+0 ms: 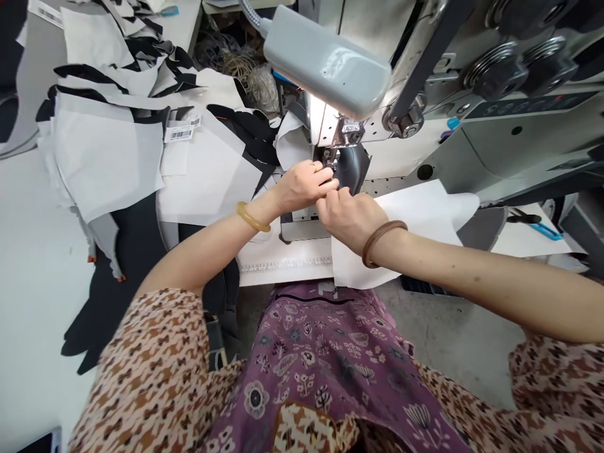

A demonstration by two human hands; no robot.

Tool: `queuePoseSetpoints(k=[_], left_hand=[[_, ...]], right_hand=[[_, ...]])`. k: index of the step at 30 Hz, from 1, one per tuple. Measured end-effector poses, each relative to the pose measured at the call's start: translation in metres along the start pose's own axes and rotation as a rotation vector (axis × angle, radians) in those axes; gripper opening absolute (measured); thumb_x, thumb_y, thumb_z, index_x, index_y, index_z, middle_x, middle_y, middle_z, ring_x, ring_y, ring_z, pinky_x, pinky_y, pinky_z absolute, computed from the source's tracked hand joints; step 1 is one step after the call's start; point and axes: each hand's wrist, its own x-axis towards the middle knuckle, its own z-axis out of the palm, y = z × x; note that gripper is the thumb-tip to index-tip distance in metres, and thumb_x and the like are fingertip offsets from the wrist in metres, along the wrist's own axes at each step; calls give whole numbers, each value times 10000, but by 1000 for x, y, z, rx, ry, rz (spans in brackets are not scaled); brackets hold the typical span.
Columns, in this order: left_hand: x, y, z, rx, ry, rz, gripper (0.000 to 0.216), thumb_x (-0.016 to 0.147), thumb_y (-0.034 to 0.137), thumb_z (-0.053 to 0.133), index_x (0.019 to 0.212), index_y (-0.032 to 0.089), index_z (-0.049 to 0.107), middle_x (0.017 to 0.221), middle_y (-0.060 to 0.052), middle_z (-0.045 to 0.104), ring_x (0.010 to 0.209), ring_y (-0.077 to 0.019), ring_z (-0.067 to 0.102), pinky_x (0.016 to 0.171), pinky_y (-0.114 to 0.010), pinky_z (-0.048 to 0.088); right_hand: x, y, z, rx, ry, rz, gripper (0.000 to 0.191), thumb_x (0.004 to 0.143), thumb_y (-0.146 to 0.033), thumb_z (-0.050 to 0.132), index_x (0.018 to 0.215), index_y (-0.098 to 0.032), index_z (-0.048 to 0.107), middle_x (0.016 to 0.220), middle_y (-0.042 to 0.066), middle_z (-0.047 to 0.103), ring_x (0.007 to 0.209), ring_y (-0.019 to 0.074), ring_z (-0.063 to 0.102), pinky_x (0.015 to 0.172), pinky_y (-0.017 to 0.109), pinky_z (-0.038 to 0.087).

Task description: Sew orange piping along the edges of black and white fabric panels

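Observation:
Right in front of the presser foot (331,157) of a sewing machine, my two hands meet, fingers almost touching. My left hand (304,185) is closed, its fingertips pinched together just left of the foot; what they hold is hidden. My right hand (352,217) is curled shut on the edge of a white fabric piece (415,214), which spreads out under the wrist and to the right over the machine bed. Behind the foot lies a dark, glossy piece (352,168). A curved white piece (293,143) stands left of the needle area.
A grey lamp head (325,63) hangs over the needle area. Piles of white and black cut pieces (108,151) cover the left table, with a barcode label (182,133) on top. A printed ruler (285,265) runs along the front edge. Blue-handled snips (542,229) lie at right.

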Motion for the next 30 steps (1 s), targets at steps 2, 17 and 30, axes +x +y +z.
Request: queuePoseSetpoints(k=[2, 17, 30], left_hand=[[-3, 3, -5, 26, -34, 81, 309, 945, 213, 302, 865, 206, 601, 685, -19, 595, 619, -126, 537, 548, -295, 365], [-32, 31, 46, -3, 319, -369, 247, 945, 292, 393, 959, 273, 639, 841, -12, 719, 876, -155, 671, 744, -350, 394], [-38, 43, 21, -87, 300, -486, 296, 907, 337, 369, 996, 205, 618, 1003, -92, 609, 967, -198, 573, 855, -376, 428]], right_hand=[[-2, -1, 12, 15, 17, 7, 467, 827, 6, 87, 950, -50, 534, 912, 199, 579, 832, 218, 563, 524, 235, 270], [0, -5, 28, 93, 113, 124, 444, 851, -27, 161, 991, -42, 582, 955, 206, 599, 1018, 290, 558, 502, 226, 400], [4, -35, 55, 168, 102, 220, 456, 869, -102, 196, 1212, -26, 488, 1132, 235, 508, 1028, 267, 537, 540, 239, 411]])
